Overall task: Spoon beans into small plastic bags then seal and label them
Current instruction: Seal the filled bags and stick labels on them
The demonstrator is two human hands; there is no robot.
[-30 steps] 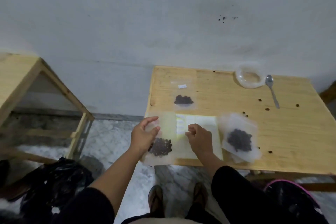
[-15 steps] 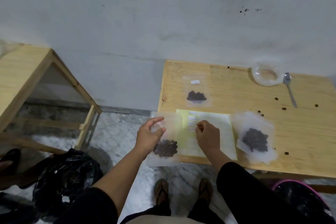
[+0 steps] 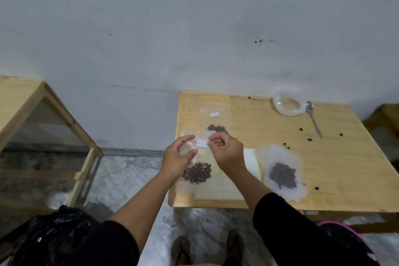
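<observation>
A clear plastic bag of dark beans [image 3: 197,172] hangs over the near left corner of the wooden table [image 3: 336,170]. My left hand [image 3: 178,158] pinches its upper left part. My right hand [image 3: 226,153] presses a small white label [image 3: 202,143] onto the bag's top. Under the bag lies a pale yellow label sheet [image 3: 250,166]. A second filled bag [image 3: 281,175] rests to the right. A third bag with beans and a white label [image 3: 214,122] lies behind my hands.
A clear plastic container [image 3: 288,104] and a metal spoon [image 3: 314,117] sit at the table's far right. Several loose beans [image 3: 301,129] are scattered on the wood. Another wooden table [image 3: 19,101] stands left. Black plastic bags [image 3: 54,229] lie on the marble floor.
My right hand left the label sheet and moved up and left with a white label to the top of the bag. My left hand lifted the bag's upper part higher.
</observation>
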